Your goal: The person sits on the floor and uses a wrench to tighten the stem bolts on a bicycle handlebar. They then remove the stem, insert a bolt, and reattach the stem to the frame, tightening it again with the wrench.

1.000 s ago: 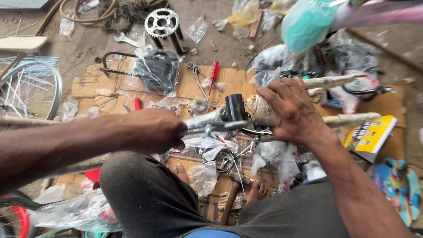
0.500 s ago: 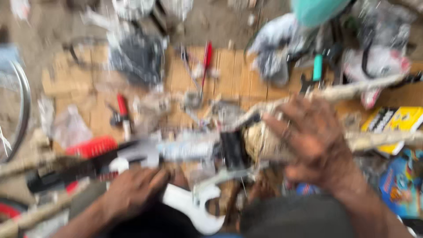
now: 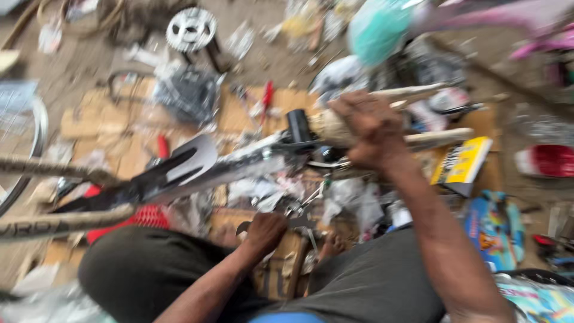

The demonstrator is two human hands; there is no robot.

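- The bicycle frame (image 3: 251, 161), wrapped in clear plastic, lies across the person's lap, running from the lower left up to its head end at the upper middle; a flat grey chain guard (image 3: 191, 158) sits on it towards the left.
- A bicycle wheel (image 3: 24, 143) shows at the left edge, partly cut off by the view.
- Flattened cardboard (image 3: 107, 119) covers the ground, strewn with plastic bags and small parts.
- The right hand (image 3: 368, 128) is closed firmly round the paper-wrapped tube (image 3: 329, 127) at the frame's head end, fingers curled tight on it, just beside a black collar (image 3: 298, 125).
- The left hand (image 3: 266, 230) is low between the knees, fingers curled around something dark and small; blur hides what it is, and I cannot tell how firmly it grips.
- A yellow booklet (image 3: 463, 161) lies right of the right hand.
- A toothed chainring (image 3: 190, 29) rests at the top, well apart from both hands.
- A red-handled tool (image 3: 267, 96) lies on the cardboard.
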